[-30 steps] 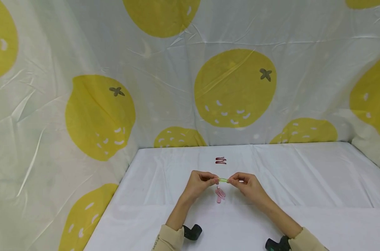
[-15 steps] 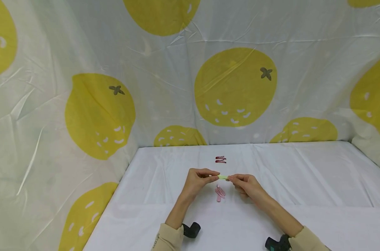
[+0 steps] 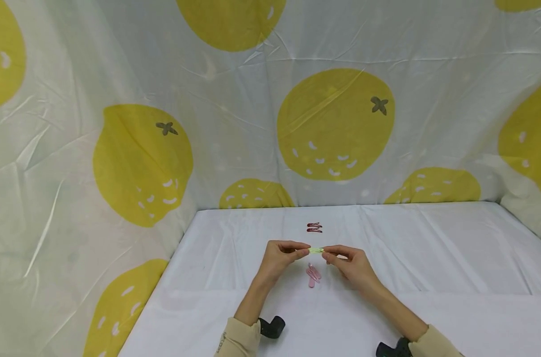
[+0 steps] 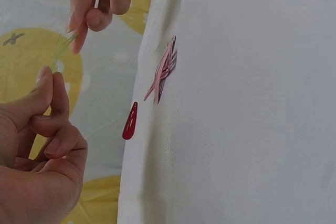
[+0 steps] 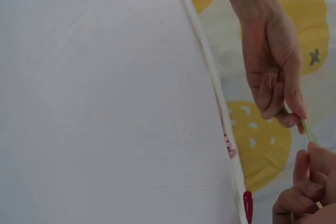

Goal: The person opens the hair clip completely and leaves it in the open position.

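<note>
A light green hair clip (image 3: 316, 250) is stretched between my two hands above the table. My left hand (image 3: 277, 259) pinches its left end with thumb and index finger. At the other end, the thumb and fingertips of my right hand (image 3: 354, 266) pinch it. Seen from the left wrist, the green clip (image 4: 63, 48) shows as thin separated strands. Several pink hair clips (image 3: 313, 275) lie in a crossed pile on the cloth, nearer to me than the hands. Beyond the hands, red snap hair clips (image 3: 314, 227) lie side by side.
A white cloth (image 3: 431, 248) covers the table. Behind it and to the left hangs a pale curtain (image 3: 234, 129) printed with large yellow lemons. Black wrist cameras (image 3: 272, 327) sit by the beige sleeves (image 3: 241, 338).
Both hands have risen slightly, holding the green hair clip. The clip has turned between the fingers, and the right fingers have shifted their pinch. Pink and red clips stay where they were.
</note>
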### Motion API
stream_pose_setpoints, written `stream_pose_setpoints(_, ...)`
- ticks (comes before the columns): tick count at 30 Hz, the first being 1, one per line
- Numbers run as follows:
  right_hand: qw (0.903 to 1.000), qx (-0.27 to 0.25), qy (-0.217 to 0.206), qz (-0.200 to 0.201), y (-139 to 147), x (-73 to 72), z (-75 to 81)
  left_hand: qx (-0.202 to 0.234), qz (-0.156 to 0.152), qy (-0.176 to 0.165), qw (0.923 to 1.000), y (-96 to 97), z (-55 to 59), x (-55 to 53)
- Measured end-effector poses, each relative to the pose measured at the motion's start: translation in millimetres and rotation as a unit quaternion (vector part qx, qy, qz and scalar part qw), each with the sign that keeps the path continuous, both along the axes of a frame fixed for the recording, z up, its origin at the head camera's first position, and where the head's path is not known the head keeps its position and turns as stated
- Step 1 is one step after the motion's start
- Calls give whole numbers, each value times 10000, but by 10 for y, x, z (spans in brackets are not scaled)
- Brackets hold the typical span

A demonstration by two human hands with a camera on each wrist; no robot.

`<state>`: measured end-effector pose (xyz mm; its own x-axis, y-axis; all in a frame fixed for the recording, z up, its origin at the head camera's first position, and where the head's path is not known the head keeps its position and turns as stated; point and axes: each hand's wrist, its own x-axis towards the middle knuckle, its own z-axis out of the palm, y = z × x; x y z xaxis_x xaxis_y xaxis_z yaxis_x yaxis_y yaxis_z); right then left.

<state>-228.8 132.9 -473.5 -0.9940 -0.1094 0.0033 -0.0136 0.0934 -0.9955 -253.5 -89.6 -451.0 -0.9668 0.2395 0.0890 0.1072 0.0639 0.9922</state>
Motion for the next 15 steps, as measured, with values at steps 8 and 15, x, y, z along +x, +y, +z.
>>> stream_pose_setpoints(8, 9923, 419, 1124, -298, -6, 4, -24, 47, -45, -200, 9998, 7, -24, -9)
stream_pose_setpoints(15, 9872, 337, 1543, -225, 13, -17, -36, 86, -23, -122, 9999, 16, -12, -7)
